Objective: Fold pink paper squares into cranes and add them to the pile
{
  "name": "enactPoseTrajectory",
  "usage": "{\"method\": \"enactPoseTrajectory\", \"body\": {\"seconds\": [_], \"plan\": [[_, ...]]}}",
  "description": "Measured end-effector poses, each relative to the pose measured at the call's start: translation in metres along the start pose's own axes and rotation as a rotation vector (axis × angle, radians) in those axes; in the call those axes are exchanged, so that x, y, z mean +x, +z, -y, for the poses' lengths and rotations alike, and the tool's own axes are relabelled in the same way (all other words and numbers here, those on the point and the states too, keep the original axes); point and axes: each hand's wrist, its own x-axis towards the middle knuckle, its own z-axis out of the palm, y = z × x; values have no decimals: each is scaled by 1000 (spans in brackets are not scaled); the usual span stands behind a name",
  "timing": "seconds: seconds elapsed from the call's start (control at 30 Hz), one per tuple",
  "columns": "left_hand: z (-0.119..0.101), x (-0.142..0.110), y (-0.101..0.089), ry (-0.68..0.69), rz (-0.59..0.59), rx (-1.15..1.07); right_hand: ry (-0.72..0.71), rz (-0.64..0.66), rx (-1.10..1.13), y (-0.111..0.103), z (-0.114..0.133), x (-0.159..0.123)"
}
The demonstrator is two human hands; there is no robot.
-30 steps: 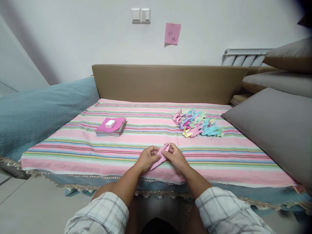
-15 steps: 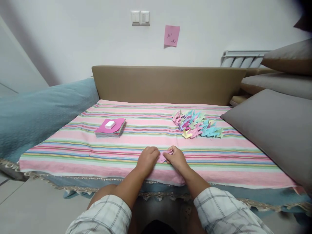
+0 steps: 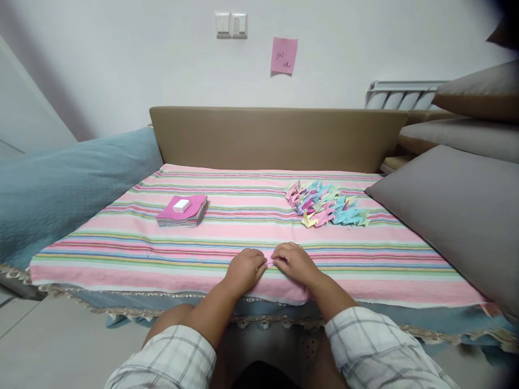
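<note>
Between my two hands lies a small folded piece of pink paper (image 3: 269, 258), low over the striped cloth (image 3: 133, 237) near its front edge. My left hand (image 3: 246, 268) is closed at its left side, thumb and fingertips on the paper. From the right, my right hand (image 3: 295, 262) pinches the same paper, its fingertips close to the left ones. Most of the paper is hidden under the fingers. Beyond my right hand sits a cluster of folded paper cranes (image 3: 324, 205) in pink, blue, green, yellow and purple.
A stack of coloured paper sheets (image 3: 182, 215) stands at the left with a small white block (image 3: 181, 206) on top. Grey cushions (image 3: 454, 200) pile up on the right. A brown backrest (image 3: 275, 139) runs behind; a blue-covered armrest (image 3: 81, 183) is at left.
My right hand has turned over the paper and its fingers now lie closer to my left hand. Less of the pink paper shows. The view has shifted slightly.
</note>
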Motion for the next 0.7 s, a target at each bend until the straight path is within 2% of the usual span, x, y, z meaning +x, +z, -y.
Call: {"method": "enactPoseTrajectory", "body": {"seconds": [0.2, 0.4, 0.7], "plan": [[3, 2, 1, -46, 47, 15, -53, 56, -129, -1, -1, 2], [-1, 1, -2, -12, 50, 83, -64, 64, -258, 0, 5, 2], [-5, 2, -1, -21, 45, 211, -83, 41, -248, 3, 7, 1]]}}
